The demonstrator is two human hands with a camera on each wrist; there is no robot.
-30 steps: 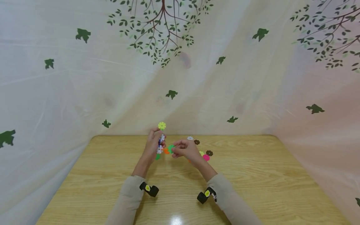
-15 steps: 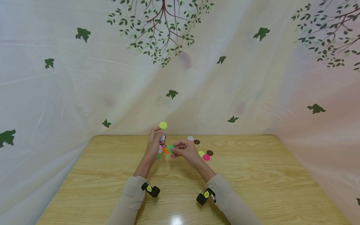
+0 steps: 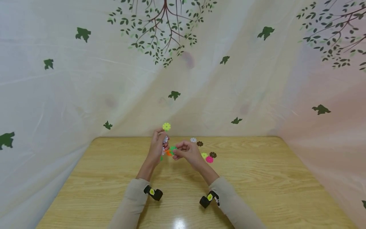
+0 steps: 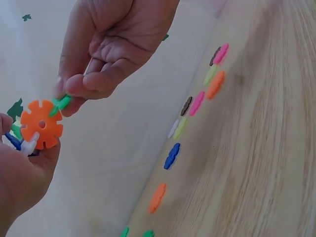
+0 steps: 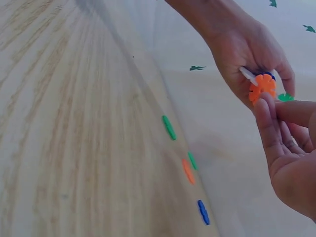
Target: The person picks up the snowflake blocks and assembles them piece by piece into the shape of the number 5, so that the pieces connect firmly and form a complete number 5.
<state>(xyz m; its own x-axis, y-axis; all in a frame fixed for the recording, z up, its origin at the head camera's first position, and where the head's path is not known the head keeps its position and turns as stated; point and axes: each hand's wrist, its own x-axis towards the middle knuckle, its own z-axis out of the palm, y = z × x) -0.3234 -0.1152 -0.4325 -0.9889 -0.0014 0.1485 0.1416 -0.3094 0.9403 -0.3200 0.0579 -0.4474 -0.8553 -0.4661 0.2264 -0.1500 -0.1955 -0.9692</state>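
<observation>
My left hand (image 3: 155, 144) grips a joined string of notched, flower-shaped plastic discs. A yellow disc (image 3: 166, 126) tops the string, standing above the fingers. Lower down, a white disc (image 4: 30, 144) and a blue disc (image 4: 14, 141) show partly between fingers and palm. An orange disc (image 4: 32, 117) juts out from the string toward my right hand (image 3: 188, 152). Between thumb and fingertips, that hand pinches a green disc (image 4: 61, 103), whose edge meets the notched rim of the orange one. The palm and fingers of my left hand hide much of the string.
Loose discs lie on the wooden table (image 3: 257, 178): white (image 3: 193, 140), brown (image 3: 199, 143), yellow (image 3: 204, 155) and pink (image 3: 209, 159) to the right. The left wrist view adds a blue one (image 4: 172, 156) and an orange one (image 4: 157, 198). A printed cloth (image 3: 137, 105) hangs behind.
The held string has turned a little, its yellow top shifting slightly right and less of its lower green disc showing. My right hand keeps its pinch on the green disc, almost still.
</observation>
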